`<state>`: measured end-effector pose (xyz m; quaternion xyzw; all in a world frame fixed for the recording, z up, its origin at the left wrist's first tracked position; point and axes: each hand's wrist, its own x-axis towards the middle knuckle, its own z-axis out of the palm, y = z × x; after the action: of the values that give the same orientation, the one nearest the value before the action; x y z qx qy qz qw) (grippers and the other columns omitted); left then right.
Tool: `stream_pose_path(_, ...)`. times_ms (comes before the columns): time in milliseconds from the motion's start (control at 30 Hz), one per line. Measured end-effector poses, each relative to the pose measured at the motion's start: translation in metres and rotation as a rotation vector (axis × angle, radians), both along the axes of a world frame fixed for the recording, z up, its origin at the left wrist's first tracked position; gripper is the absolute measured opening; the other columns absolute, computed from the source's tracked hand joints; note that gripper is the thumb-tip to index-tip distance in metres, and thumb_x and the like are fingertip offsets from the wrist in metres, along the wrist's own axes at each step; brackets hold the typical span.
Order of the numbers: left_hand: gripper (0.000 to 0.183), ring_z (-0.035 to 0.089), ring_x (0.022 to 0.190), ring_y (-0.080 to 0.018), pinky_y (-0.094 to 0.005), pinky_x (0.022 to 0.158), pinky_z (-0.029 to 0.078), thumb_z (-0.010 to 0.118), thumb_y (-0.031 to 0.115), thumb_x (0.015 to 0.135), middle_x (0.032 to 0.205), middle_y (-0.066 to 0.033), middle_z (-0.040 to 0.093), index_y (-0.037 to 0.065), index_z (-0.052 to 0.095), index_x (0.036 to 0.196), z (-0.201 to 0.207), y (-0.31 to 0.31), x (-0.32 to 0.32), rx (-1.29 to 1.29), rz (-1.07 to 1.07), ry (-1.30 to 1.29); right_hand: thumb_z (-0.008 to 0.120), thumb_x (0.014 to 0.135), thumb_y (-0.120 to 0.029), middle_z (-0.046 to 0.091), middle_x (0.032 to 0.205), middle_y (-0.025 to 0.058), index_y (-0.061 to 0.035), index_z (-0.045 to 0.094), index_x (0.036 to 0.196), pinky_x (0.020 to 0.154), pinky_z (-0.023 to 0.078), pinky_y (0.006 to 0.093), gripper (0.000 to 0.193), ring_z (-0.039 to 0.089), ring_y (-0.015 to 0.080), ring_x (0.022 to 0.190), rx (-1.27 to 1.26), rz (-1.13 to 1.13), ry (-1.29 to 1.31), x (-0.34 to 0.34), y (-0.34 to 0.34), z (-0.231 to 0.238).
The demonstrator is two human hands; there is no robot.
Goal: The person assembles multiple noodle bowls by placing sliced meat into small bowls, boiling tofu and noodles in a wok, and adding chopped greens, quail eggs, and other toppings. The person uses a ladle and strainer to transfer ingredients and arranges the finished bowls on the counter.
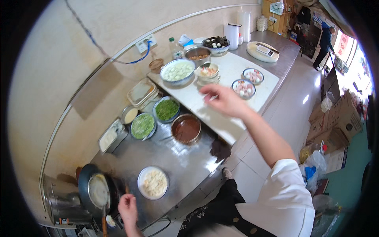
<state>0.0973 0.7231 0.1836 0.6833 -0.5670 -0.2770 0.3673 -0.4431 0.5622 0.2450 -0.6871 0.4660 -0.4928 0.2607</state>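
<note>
My right hand (224, 102) hangs over the white board (223, 123), its fingers bent and apart, with no held thing visible. Nearest to it are a stack of small bowls (208, 78), the top one filled with pale and orange bits, and a patterned dish of pinkish-white pieces (243, 89). Low in the view, my left hand (128, 208) has its fingers curled together; whatever they may hold is hidden. Beside it stand a white bowl of pale crumbly food (153, 182) and a dark wok (87, 185). A ladle (104, 223) leans out of a pan of whitish liquid (98, 191).
Bowls of chopped greens (143, 126), a pot of brown sauce (186, 129) and a metal tray (113, 135) crowd the steel counter. A bowl of white pieces (178, 72) sits on the board. Cardboard boxes (335, 118) line the right; another person (324, 45) stands far off.
</note>
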Motion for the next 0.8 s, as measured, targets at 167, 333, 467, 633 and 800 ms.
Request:
stream_pose_path(167, 0.009, 0.059, 0.083, -0.0069, -0.022, 0.077, 0.049, 0.066, 0.0, 0.095, 0.092, -0.0001, 0.064, 0.001, 0.063, 0.103, -0.068, -0.051, -0.136, 0.172, -0.041, 0.263, 0.065, 0.091, -0.013, 0.07, 0.109, 0.0097, -0.0011, 0.064, 0.122, 0.085, 0.054, 0.0322, 0.033, 0.066, 0.0177, 0.096, 0.093, -0.365, 0.034, -0.215, -0.159, 0.005)
stream_pose_path(333, 0.014, 0.057, 0.083, -0.007, -0.0211, 0.076, 0.048, 0.067, 0.0, 0.094, 0.092, 0.0004, 0.063, 0.001, 0.061, 0.107, -0.049, -0.09, -0.198, 0.209, -0.091, 0.248, 0.062, 0.094, -0.011, 0.066, 0.103, 0.0029, -0.0039, 0.062, 0.124, 0.074, 0.052, 0.0282, 0.03, 0.062, 0.0119, 0.088, 0.356, -0.482, -0.176, -0.316, -0.252, -0.011)
stream_pose_path(467, 0.009, 0.056, 0.08, -0.0064, -0.0212, 0.074, 0.048, 0.066, 0.002, 0.095, 0.091, -0.0003, 0.063, 0.001, 0.062, 0.103, -0.019, -0.118, -0.225, 0.105, -0.097, 0.142, 0.063, 0.092, -0.008, 0.068, 0.09, 0.0045, -0.0025, 0.064, 0.12, 0.065, 0.052, 0.0285, 0.029, 0.063, 0.0128, 0.077, 0.355, -0.492, 0.03, -0.341, -0.281, -0.027)
stream_pose_path(633, 0.007, 0.056, 0.08, -0.0069, -0.0216, 0.074, 0.047, 0.064, 0.002, 0.096, 0.09, -0.0005, 0.063, 0.0, 0.062, 0.103, -0.003, -0.141, -0.266, 0.01, -0.123, 0.178, 0.071, 0.082, -0.014, 0.074, 0.086, 0.0115, -0.0007, 0.072, 0.107, 0.07, 0.055, 0.0362, 0.028, 0.068, 0.0204, 0.073, 0.337, -0.513, 0.333, -0.354, -0.299, -0.021)
stream_pose_path(800, 0.007, 0.057, 0.082, -0.0069, -0.0216, 0.076, 0.047, 0.063, 0.0, 0.096, 0.091, -0.0013, 0.065, 0.0, 0.062, 0.103, 0.005, -0.166, -0.342, -0.007, -0.117, 0.211, 0.076, 0.079, -0.029, 0.073, 0.093, 0.0169, -0.0046, 0.075, 0.099, 0.08, 0.055, 0.0411, 0.031, 0.07, 0.0324, 0.086, 0.232, -0.394, 0.679, -0.361, -0.365, -0.017)
